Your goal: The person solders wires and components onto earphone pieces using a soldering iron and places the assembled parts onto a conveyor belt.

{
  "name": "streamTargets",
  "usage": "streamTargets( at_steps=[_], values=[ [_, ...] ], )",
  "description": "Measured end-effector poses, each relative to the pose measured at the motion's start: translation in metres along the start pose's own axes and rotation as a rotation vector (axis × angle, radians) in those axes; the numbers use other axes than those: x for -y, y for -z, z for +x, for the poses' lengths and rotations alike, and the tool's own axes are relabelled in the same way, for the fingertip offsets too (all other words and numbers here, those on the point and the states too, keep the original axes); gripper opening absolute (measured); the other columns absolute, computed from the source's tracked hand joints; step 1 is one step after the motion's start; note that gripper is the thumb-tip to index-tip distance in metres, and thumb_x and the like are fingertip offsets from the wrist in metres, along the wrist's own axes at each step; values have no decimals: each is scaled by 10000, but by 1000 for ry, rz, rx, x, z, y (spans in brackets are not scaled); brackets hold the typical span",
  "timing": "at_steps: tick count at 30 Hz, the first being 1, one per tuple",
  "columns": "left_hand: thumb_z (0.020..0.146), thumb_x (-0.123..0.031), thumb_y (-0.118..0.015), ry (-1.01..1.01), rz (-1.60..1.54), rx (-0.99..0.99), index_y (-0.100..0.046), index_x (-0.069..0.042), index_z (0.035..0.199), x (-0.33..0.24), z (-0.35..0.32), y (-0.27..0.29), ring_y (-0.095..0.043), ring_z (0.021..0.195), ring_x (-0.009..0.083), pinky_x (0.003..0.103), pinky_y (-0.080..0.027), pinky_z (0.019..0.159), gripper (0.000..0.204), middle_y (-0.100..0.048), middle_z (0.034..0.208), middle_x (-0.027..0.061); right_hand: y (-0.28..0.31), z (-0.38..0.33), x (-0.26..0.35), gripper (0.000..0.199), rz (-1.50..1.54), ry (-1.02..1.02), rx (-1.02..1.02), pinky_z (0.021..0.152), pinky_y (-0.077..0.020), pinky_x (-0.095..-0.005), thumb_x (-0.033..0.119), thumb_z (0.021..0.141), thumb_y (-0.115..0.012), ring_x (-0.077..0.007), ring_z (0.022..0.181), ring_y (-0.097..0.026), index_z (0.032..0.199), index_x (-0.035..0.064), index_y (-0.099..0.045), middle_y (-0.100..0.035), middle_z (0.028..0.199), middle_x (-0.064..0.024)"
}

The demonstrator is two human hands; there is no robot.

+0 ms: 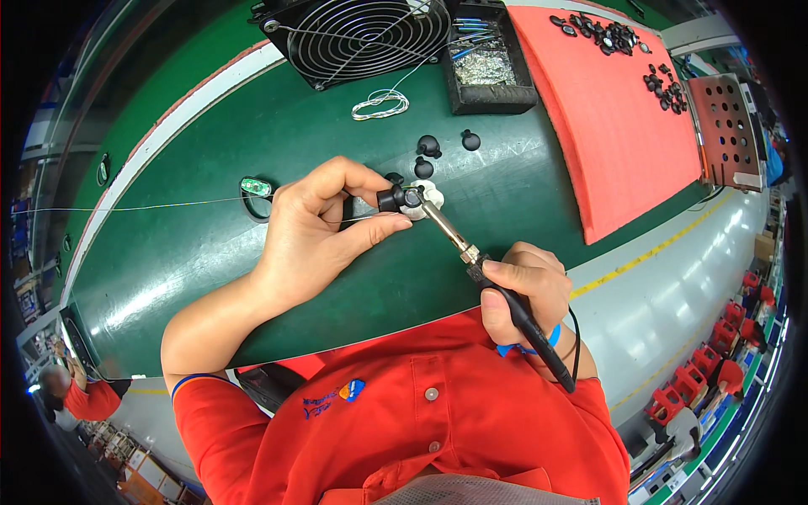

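We wear a red short-sleeved polo shirt (438, 429) with round grey buttons down its placket, a small blue and orange emblem on the chest, a thin blue edge on the sleeve hem, and a blue wristband (539, 345) on our right wrist.

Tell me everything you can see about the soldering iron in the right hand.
The soldering iron is a slim tool with a black handle, a brass-coloured collar and a long metal shaft. The right hand grips the handle like a pen, and a black cord trails from its rear end past the wrist. It lies tilted, tip pointing up and left, and the tip meets a small black part pinched in the left hand over the green mat. No smoke is visible.
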State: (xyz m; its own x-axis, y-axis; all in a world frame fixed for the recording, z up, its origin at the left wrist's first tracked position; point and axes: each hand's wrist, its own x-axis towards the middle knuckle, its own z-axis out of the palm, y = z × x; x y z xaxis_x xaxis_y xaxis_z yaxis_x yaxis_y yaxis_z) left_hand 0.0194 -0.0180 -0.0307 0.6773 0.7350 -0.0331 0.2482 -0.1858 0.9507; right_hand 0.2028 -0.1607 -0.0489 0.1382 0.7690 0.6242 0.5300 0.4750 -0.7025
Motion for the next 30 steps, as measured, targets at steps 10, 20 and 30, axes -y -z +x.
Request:
streamTargets(
  at_steps=[10, 20, 30],
  values=[
    [705, -79, -793, 32, 36, 14, -611, -38, 924, 0, 1, 0, -256, 502, -17, 167, -217, 438, 288, -620, 819, -19, 3, -3, -2, 189, -2, -12, -47, 384, -353, -257, 57, 710, -660, -151, 396, -459, 879, -6, -605, -518, 529, -40],
    [707, -64, -779, -84, 101, -2, -626, -41, 909, 1, 1, 0, -251, 473, -2, 194, -207, 406, 255, -614, 783, -20, 10, -10, 0, 233, 26, -22, 16, 409, -325, -284, 89, 793, -613, -143, 425, -404, 958, -27, -497, -440, 543, -41],
    [678, -69, -783, -175, 243, -20, -646, -49, 880, -1, 0, 3, -314, 430, 45, 216, -280, 456, 245, -623, 749, -8, 1, -10, 0, 189, 34, -17, -60, 376, -329, -263, 69, 719, -660, -151, 380, -421, 875, -4, -582, -476, 504, -37]
  ],
)
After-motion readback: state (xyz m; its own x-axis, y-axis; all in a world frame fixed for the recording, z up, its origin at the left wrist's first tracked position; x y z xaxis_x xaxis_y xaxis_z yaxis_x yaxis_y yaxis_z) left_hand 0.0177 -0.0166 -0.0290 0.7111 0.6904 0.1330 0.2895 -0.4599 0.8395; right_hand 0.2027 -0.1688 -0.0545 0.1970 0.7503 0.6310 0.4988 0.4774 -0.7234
